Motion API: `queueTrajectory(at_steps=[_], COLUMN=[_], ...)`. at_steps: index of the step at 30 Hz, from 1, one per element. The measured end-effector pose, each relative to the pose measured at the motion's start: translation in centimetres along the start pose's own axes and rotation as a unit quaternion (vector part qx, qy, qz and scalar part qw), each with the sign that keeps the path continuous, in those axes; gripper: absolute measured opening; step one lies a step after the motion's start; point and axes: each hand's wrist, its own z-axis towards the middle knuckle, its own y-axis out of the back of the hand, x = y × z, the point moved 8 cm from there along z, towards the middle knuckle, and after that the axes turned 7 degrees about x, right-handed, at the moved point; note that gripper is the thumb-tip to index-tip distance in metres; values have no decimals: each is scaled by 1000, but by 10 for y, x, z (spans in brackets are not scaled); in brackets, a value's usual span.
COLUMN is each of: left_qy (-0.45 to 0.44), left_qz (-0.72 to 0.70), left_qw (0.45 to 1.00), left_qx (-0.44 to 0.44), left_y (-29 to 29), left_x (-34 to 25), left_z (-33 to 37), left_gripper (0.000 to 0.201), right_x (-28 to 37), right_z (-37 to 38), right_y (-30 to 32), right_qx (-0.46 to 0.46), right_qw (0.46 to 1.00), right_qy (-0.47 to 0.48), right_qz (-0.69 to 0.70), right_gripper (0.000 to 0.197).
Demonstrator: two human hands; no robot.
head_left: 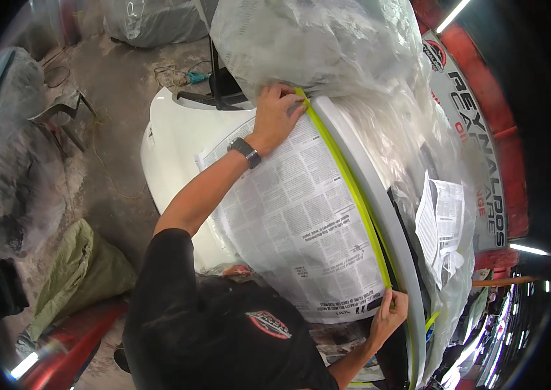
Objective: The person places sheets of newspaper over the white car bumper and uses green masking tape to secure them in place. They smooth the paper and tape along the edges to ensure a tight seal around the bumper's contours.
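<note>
A sheet of newspaper (295, 221) lies over a white car panel, with yellow-green masking tape (344, 166) running along its right edge. At the far end, my left hand (278, 117) has its fingers bent and closed on the tape at the paper's upper corner; a dark watch (244, 153) is on that wrist. My right hand (389, 317) pinches the tape by the near right corner of the newspaper. Between the tape and the grey-white curved edge (379, 201), a dark gap widens toward the right hand.
Clear plastic sheeting (327, 45) covers the vehicle beyond and to the right, with more newspaper (448, 221) on it. At left stand a plastic-wrapped object (15, 156), a small stand (71, 117) and a green sack (84, 279). A cable (110, 172) crosses the floor.
</note>
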Motion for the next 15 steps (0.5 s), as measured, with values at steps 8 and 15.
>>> queueTrajectory(at_steps=[8,15], left_qy=[56,45], left_qz=[-148,-142], left_qw=[982,980], left_qx=[103,133], left_y=[-9,-8], left_x=[22,25], left_z=[13,16], left_gripper=[42,41], right_x=[-5,2], right_z=[1,2], right_y=[2,-4], right_qx=[15,20], right_qw=[998,995], right_qy=[-48,-90], right_qz=[-30,-23], right_gripper=[23,22])
